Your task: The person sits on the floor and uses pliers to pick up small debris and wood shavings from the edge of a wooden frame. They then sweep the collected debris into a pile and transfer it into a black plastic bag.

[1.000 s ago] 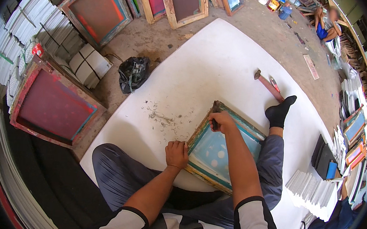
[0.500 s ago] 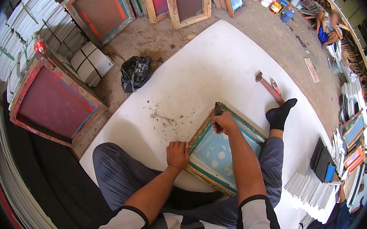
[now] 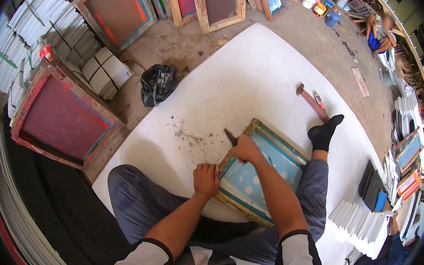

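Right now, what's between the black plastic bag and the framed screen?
Head view: small scattered bits lie on the white surface between the black plastic bag and the framed screen.

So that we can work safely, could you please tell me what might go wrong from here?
The dark tool in the right hand might slip and catch the left hand, which rests close by at the frame. The small loose scraps on the white surface could scatter if brushed. The hammer lies by the socked foot, which could knock it.
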